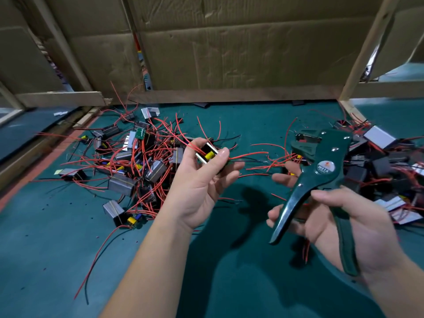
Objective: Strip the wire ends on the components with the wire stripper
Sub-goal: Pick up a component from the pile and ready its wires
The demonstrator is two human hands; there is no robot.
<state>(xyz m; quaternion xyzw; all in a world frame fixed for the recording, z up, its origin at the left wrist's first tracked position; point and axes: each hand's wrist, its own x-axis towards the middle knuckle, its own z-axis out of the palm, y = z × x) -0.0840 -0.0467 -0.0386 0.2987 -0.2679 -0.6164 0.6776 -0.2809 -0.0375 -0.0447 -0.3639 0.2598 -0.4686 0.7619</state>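
My left hand [202, 180] holds a small component [207, 153] with a yellow capacitor and metal casing above the green table. Its red and black wires [252, 156] stretch right toward the stripper. My right hand [344, 223] grips the dark green wire stripper [321, 171] by its handles, with the jaws pointing up and left, a short way from the wire ends. The handles stand spread apart.
A tangled pile of components with red wires [137, 161] lies left of my hands. Another pile [385, 161] lies at the right. Cardboard walls [229, 47] and wooden rails [62, 98] close off the back. The green mat [57, 237] covers the table.
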